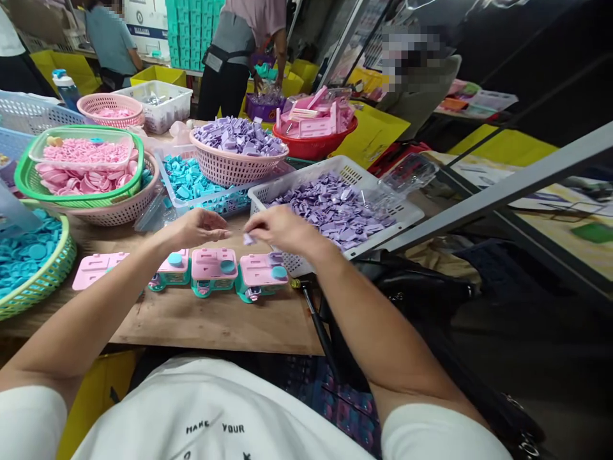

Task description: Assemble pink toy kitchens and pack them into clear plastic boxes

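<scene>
A purple piece is clamped in the right hand's grip, centre of frame; the left hand's grip is apart, nothing seen in it. Below, pink-topped toys are lined up on the bench. Purple is noted at the rightmost toy's rear corner; other tops, partly hidden, judged unfinished.

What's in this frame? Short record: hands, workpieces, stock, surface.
left hand: fingers parted, no piece visible in its grip
right hand: pinching a small purple plastic piece
workpieces: row of boxy pink-and-teal plastic toys, partly hidden toward the left
nearest stock: white perforated plastic basket of purple pieces
other stock: round pink plastic basket of purple pieces; red plastic bowl of pink parts
surface: brown wooden table
</scene>
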Demonstrator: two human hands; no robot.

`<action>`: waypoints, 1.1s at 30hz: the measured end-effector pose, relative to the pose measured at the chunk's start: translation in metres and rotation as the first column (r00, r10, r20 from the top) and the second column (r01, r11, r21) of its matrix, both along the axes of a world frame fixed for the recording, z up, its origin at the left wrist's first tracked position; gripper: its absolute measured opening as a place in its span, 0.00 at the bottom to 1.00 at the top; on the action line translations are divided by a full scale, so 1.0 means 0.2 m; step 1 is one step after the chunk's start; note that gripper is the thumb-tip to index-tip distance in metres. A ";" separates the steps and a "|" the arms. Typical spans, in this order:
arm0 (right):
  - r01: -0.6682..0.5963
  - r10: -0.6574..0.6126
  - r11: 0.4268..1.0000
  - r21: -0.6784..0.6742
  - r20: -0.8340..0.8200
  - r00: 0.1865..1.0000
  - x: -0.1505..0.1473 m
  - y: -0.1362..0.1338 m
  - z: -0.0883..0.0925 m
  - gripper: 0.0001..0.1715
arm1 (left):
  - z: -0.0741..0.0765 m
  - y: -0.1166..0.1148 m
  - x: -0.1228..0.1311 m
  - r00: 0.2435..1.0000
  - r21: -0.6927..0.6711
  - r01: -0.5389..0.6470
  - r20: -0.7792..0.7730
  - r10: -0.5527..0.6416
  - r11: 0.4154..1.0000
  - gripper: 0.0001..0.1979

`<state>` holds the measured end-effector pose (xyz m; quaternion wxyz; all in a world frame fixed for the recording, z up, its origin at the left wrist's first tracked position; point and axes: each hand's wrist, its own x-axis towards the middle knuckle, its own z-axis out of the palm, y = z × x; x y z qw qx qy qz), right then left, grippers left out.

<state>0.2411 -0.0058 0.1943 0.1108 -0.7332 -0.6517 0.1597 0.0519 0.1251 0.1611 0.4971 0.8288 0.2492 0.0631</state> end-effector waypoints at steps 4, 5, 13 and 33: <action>-0.118 0.143 0.982 -0.149 0.171 0.975 -0.22 0.15 -0.13 0.11 | -0.08 -0.01 0.00 0.995 0.057 0.011 -0.102 -0.005 0.998 0.31; -0.126 0.155 0.980 -0.152 0.196 0.968 -0.23 0.17 -0.16 0.10 | -0.09 -0.02 0.00 0.993 0.069 0.005 -0.121 0.003 0.998 0.31; -0.206 0.198 0.974 0.096 0.086 0.976 -0.18 0.13 -0.28 0.12 | -0.17 0.00 0.01 0.997 0.079 0.000 -0.083 0.007 0.997 0.22; -0.133 0.136 0.990 0.039 -0.452 0.881 -0.02 0.16 -0.34 0.11 | -0.22 0.15 0.13 0.933 0.034 0.092 -0.352 -0.074 0.995 0.21</action>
